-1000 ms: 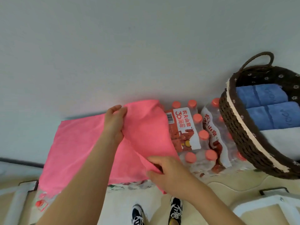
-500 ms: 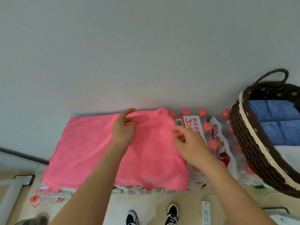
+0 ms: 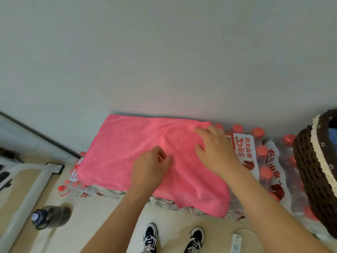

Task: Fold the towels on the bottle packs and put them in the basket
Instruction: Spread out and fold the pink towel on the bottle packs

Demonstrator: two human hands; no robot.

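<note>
A pink towel (image 3: 118,154) lies folded over on the shrink-wrapped bottle packs (image 3: 262,157), which have red caps and stand against the wall. My left hand (image 3: 149,167) rests on the towel's middle with fingers curled, pinching the cloth. My right hand (image 3: 215,150) lies flat with fingers spread on the towel's right part near its far corner. The dark woven basket (image 3: 310,170) stands on the packs at the right edge; a bit of blue towel (image 3: 332,128) shows inside it.
A grey wall rises right behind the packs. On the beige floor at lower left stands a dark bottle (image 3: 49,216) beside a white frame (image 3: 27,194). My shoes (image 3: 173,238) are just in front of the packs, with a white power strip (image 3: 237,241) to their right.
My right hand went from the towel's near right corner up to its far right part and now lies flat there. My left hand slid toward me to the middle. The camera turned left.
</note>
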